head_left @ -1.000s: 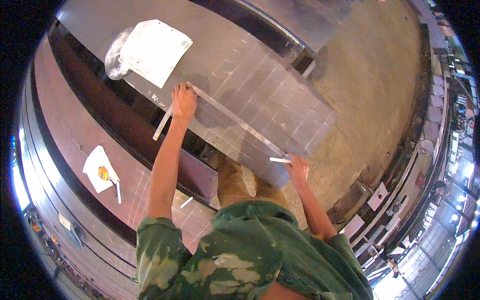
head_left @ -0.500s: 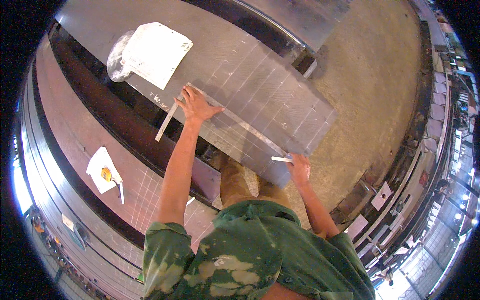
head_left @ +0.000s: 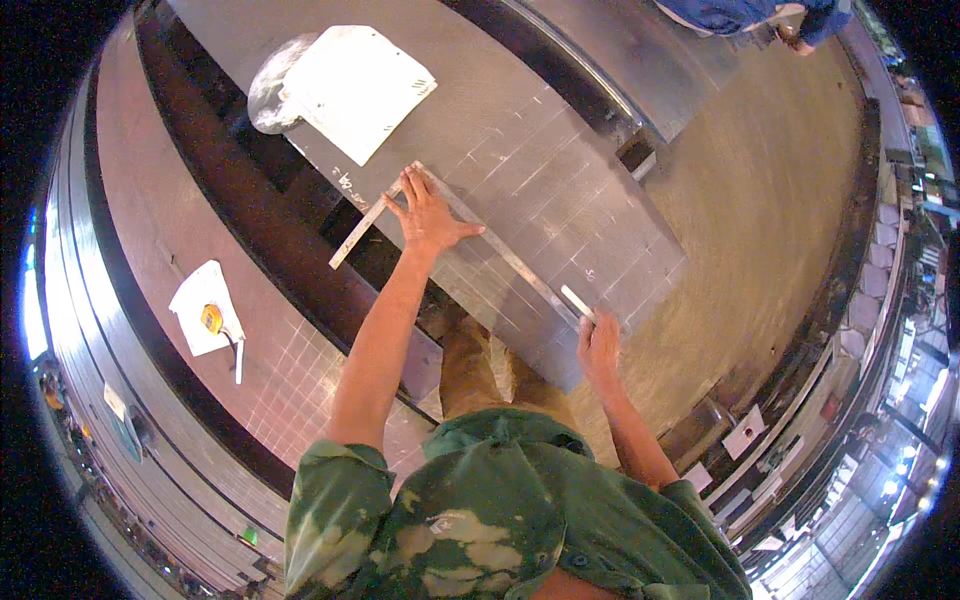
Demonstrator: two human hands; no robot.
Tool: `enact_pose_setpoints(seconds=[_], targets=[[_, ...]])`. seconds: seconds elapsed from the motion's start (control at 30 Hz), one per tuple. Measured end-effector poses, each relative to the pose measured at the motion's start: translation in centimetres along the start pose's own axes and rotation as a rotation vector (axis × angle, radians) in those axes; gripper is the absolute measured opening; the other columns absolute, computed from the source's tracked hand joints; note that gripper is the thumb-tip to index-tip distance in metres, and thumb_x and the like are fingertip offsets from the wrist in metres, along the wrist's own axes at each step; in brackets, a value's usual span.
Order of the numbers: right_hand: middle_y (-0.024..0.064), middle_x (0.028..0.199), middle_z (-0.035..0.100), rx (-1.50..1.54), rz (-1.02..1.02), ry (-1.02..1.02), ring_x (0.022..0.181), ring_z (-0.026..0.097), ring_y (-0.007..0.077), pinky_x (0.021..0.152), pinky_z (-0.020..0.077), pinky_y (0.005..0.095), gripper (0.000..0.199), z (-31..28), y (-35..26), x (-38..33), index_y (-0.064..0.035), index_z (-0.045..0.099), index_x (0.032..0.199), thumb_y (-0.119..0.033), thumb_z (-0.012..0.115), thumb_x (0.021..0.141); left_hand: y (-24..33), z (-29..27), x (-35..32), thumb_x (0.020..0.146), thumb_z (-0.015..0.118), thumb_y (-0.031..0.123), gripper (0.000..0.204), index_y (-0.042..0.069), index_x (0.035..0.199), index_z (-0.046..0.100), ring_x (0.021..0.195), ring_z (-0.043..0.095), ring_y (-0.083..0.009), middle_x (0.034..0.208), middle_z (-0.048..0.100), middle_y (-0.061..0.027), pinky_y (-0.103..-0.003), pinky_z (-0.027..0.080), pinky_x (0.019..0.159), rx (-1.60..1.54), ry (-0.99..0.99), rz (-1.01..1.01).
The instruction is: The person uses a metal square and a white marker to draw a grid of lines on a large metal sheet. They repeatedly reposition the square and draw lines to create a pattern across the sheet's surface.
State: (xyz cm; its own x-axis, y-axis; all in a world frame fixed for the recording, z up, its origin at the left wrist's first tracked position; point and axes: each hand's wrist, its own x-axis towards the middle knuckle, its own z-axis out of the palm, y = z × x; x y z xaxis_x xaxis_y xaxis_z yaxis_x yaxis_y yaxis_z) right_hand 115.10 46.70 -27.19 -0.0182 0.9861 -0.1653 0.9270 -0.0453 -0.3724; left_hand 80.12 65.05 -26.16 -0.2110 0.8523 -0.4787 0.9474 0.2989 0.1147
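A large grey metal sheet (head_left: 560,140) marked with a grid of lines lies in front of me. A metal L-shaped square (head_left: 500,250) rests on it, its short arm hanging over the near left edge. My left hand (head_left: 428,215) presses flat on the square near its corner, fingers spread. My right hand (head_left: 598,340) is at the sheet's near edge by the long arm's end, holding a short white marking stick (head_left: 577,300).
A white sheet of paper (head_left: 355,85) over a round grey disc lies at the sheet's far left. A white cloth with a yellow tape measure (head_left: 210,318) sits on the reddish plate to my left. Another person (head_left: 740,15) stands at the top right.
My left hand slid right along the square, from its short arm onto the corner, and flattened. The right hand stayed at the long arm's end.
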Motion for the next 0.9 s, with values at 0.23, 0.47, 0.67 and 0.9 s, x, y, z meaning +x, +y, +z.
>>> enact_pose_setpoints(seconds=[0.23,0.47,0.67,0.9], targets=[[0.0221,0.095,0.066,0.148,-0.192,-0.101,0.088,0.065,0.0415,0.076,0.0505,0.0503,0.025,-1.3,-15.6,13.2,-0.0049,0.057,0.120,-0.018,0.058,0.098,-0.5,-0.7,-0.7,0.055,0.080,0.076,0.150,-0.013,0.155,0.010,0.154,0.002,-0.0412,0.164,0.008,-0.0287,-0.076,0.004,0.113,-0.012,0.013,-0.010],[0.0190,0.103,0.070,0.039,-0.466,-0.084,0.091,0.069,0.0370,0.076,0.0558,0.0479,0.031,4.0,-23.2,21.7,-0.0049,0.058,0.125,-0.016,0.056,0.096,-0.5,0.6,0.0,0.072,0.076,0.058,0.126,-0.012,0.155,0.012,0.154,0.006,-0.0399,0.164,0.011,-0.0264,-0.076,0.003,0.114,-0.041,0.084,0.022],[0.0159,0.103,0.070,-0.027,-0.529,-0.144,0.095,0.068,0.0364,0.079,0.0563,0.0472,0.034,4.2,-24.7,21.6,-0.0061,0.059,0.124,-0.016,0.058,0.092,-1.8,3.8,0.8,0.074,0.075,0.053,0.120,-0.012,0.154,0.014,0.154,0.006,-0.0396,0.163,0.012,-0.0258,-0.075,0.003,0.114,-0.017,0.305,0.029],[0.0147,0.102,0.071,-0.034,-0.557,-0.141,0.095,0.067,0.0354,0.079,0.0561,0.0477,0.038,3.8,-23.8,21.6,-0.0080,0.060,0.127,-0.016,0.059,0.090,-1.1,2.1,0.3,0.072,0.076,0.058,0.124,-0.011,0.154,0.014,0.154,0.005,-0.0392,0.164,0.011,-0.0253,-0.076,0.003,0.114,-0.024,0.146,0.019]])
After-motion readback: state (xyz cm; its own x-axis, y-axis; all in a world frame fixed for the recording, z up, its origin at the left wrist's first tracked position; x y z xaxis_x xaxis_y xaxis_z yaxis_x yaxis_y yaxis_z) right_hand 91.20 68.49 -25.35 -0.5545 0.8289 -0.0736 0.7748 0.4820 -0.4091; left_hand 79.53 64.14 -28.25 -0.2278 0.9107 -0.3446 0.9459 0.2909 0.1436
